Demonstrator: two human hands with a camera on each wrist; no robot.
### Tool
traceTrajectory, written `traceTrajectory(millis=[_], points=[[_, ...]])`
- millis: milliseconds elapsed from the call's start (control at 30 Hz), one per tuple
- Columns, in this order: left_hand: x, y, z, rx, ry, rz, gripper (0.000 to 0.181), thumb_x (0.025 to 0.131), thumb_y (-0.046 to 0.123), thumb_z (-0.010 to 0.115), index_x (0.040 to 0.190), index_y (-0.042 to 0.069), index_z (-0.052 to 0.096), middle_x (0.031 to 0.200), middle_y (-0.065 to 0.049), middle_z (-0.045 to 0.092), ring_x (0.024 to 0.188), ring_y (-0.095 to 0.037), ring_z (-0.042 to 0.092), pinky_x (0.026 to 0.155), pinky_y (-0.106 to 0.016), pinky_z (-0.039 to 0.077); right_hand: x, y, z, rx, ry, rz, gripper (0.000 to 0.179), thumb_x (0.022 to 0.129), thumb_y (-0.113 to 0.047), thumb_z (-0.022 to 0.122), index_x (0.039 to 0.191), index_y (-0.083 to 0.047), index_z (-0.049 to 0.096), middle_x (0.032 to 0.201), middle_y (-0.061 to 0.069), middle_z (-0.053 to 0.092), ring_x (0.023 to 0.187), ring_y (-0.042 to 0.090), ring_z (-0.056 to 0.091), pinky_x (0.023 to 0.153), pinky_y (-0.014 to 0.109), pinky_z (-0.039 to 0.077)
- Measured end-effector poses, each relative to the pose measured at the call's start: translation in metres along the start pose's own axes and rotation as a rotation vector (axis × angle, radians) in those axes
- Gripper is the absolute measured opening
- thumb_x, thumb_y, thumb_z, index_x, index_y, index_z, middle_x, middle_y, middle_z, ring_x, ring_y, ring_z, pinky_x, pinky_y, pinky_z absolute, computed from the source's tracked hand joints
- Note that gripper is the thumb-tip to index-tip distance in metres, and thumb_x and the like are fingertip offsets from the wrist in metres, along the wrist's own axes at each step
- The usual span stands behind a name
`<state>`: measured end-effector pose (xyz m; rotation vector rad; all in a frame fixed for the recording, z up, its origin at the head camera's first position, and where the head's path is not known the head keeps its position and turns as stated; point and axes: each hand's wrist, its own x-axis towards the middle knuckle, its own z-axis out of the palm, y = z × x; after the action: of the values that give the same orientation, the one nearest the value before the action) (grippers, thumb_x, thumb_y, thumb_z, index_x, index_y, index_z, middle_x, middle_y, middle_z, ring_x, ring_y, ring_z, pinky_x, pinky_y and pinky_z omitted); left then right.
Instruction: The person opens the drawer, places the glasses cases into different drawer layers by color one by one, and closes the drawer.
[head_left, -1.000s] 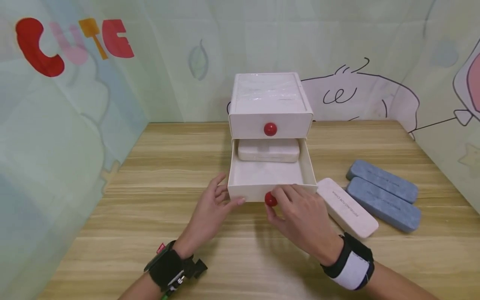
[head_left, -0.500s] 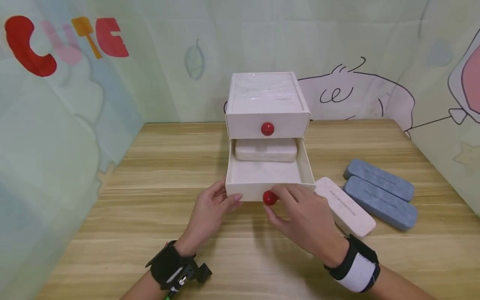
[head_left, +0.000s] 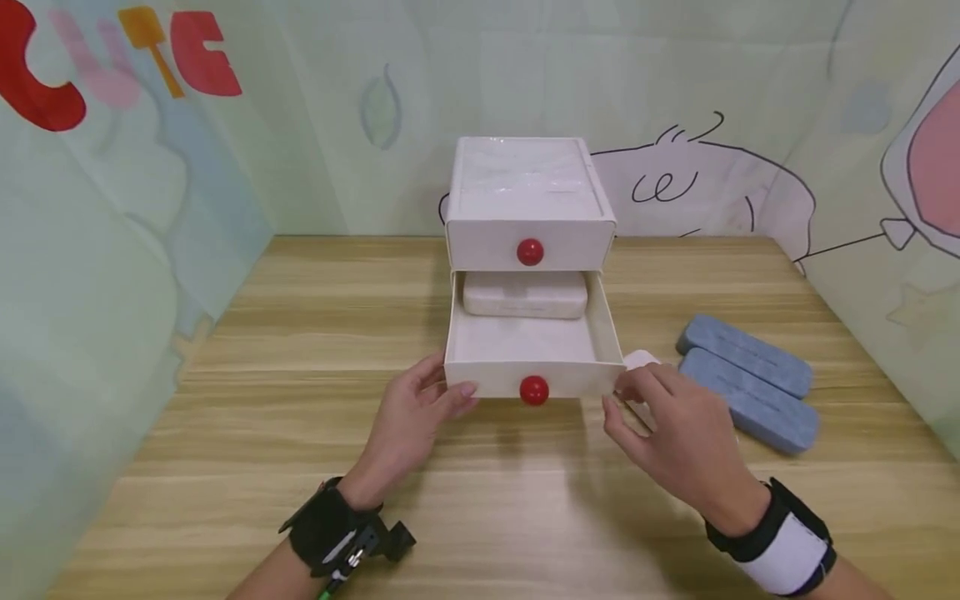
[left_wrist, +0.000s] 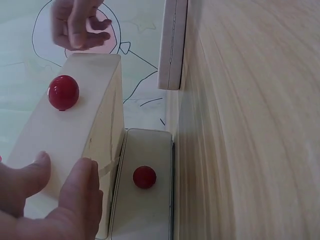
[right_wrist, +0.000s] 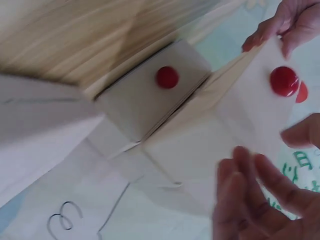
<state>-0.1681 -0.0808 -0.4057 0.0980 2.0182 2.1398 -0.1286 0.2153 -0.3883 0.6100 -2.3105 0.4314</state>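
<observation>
A small white drawer cabinet (head_left: pixel 530 179) stands at the back centre, a red knob on each drawer front seen. Its middle drawer (head_left: pixel 487 379) is pulled out, and an oblong white case (head_left: pixel 525 296) lies at the drawer's back. My left hand (head_left: pixel 405 417) holds the drawer's front left corner, thumb on the front panel. Beside the front right corner is my right hand (head_left: pixel 686 437), off the knob (head_left: pixel 534 390); in the right wrist view its thumb (right_wrist: pixel 305 132) and fingers are spread apart with nothing between them. Behind that hand, a second white case (head_left: pixel 640 359) is mostly hidden.
Two blue cases (head_left: pixel 750 404) lie side by side at the right on the wooden table (head_left: pixel 315 333). A lower drawer front with its own red knob (left_wrist: pixel 144 177) is pushed in beneath the pulled-out one. A printed cloth backdrop (head_left: pixel 322 108) closes off the back and sides.
My right hand has let go of the knob and moved right to the drawer's corner, covering most of the white case. My left hand has closed in on the left corner. The drawer stays out.
</observation>
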Motion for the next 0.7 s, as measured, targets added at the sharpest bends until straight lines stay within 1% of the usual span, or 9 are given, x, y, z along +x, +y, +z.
traceTrajectory(millis=[67, 167, 233, 300, 400, 467, 533, 633, 700], points=[[0.000, 0.001, 0.000, -0.003, -0.003, 0.001, 0.059, 0.095, -0.001, 0.067, 0.150, 0.004, 0.046, 0.139, -0.021, 0.060, 0.120, -0.022, 0.066, 0.093, -0.028, 0.059, -0.004, 0.010, -0.003, -0.027, -0.029, 0.053, 0.017, 0.085, -0.025, 0.070, 0.089, -0.009, 0.067, 0.081, 0.001, 0.066, 0.060, 0.013, 0.056, 0.046, 0.026, 0.041], [0.001, 0.001, 0.001, -0.010, -0.002, -0.002, 0.060, 0.095, -0.002, 0.067, 0.150, 0.004, 0.046, 0.139, -0.021, 0.060, 0.119, -0.021, 0.066, 0.092, -0.028, 0.059, -0.012, 0.024, -0.009, -0.093, -0.124, 0.136, 0.027, 0.082, -0.028, 0.078, 0.097, -0.008, 0.068, 0.086, 0.006, 0.064, 0.060, 0.014, 0.049, 0.045, 0.023, 0.033], [0.001, 0.001, 0.001, -0.013, 0.001, -0.004, 0.060, 0.095, -0.003, 0.067, 0.150, 0.004, 0.046, 0.138, -0.021, 0.060, 0.119, -0.021, 0.066, 0.092, -0.028, 0.060, -0.017, 0.032, -0.011, -0.129, -0.205, 0.203, 0.036, 0.082, -0.031, 0.080, 0.104, -0.007, 0.068, 0.089, 0.010, 0.063, 0.061, 0.016, 0.047, 0.045, 0.024, 0.032], [0.001, 0.001, 0.002, -0.015, 0.003, -0.004, 0.059, 0.095, -0.004, 0.067, 0.150, 0.004, 0.047, 0.137, -0.021, 0.061, 0.119, -0.021, 0.067, 0.092, -0.029, 0.060, -0.021, 0.039, -0.013, -0.168, -0.289, 0.280, 0.043, 0.084, -0.036, 0.079, 0.112, -0.006, 0.066, 0.093, 0.015, 0.061, 0.064, 0.020, 0.048, 0.044, 0.026, 0.032], [0.001, 0.000, 0.001, -0.010, -0.005, 0.004, 0.059, 0.095, -0.002, 0.067, 0.150, 0.004, 0.046, 0.137, -0.022, 0.060, 0.119, -0.022, 0.066, 0.092, -0.029, 0.060, -0.027, 0.048, -0.014, -0.220, -0.407, 0.366, 0.055, 0.086, -0.044, 0.077, 0.121, -0.005, 0.062, 0.097, 0.022, 0.059, 0.068, 0.026, 0.052, 0.043, 0.031, 0.036], [0.000, 0.000, 0.000, -0.006, -0.013, 0.011, 0.059, 0.095, -0.001, 0.067, 0.150, 0.004, 0.046, 0.137, -0.022, 0.060, 0.119, -0.022, 0.066, 0.093, -0.028, 0.059, -0.030, 0.053, -0.014, -0.248, -0.455, 0.384, 0.061, 0.085, -0.047, 0.077, 0.124, -0.003, 0.060, 0.095, 0.024, 0.059, 0.067, 0.027, 0.053, 0.042, 0.032, 0.037], [0.000, -0.001, -0.001, -0.003, -0.021, 0.019, 0.058, 0.096, 0.001, 0.067, 0.150, 0.003, 0.046, 0.136, -0.023, 0.060, 0.120, -0.022, 0.066, 0.093, -0.028, 0.059, -0.033, 0.056, -0.013, -0.258, -0.478, 0.378, 0.065, 0.084, -0.048, 0.078, 0.124, -0.001, 0.060, 0.092, 0.024, 0.059, 0.062, 0.025, 0.053, 0.041, 0.031, 0.037], [-0.001, 0.000, -0.001, -0.003, -0.026, 0.024, 0.058, 0.096, 0.001, 0.067, 0.150, 0.003, 0.046, 0.136, -0.023, 0.060, 0.119, -0.022, 0.066, 0.093, -0.028, 0.059, -0.036, 0.058, -0.011, -0.254, -0.510, 0.384, 0.064, 0.085, -0.048, 0.078, 0.123, 0.000, 0.059, 0.091, 0.024, 0.059, 0.058, 0.022, 0.052, 0.040, 0.031, 0.037], [-0.001, -0.001, -0.001, -0.003, -0.024, 0.022, 0.058, 0.096, 0.000, 0.067, 0.150, 0.003, 0.046, 0.136, -0.023, 0.060, 0.119, -0.022, 0.066, 0.093, -0.028, 0.059, -0.037, 0.058, -0.010, -0.244, -0.526, 0.387, 0.065, 0.085, -0.048, 0.077, 0.124, 0.000, 0.058, 0.094, 0.026, 0.060, 0.058, 0.023, 0.053, 0.041, 0.032, 0.039]])
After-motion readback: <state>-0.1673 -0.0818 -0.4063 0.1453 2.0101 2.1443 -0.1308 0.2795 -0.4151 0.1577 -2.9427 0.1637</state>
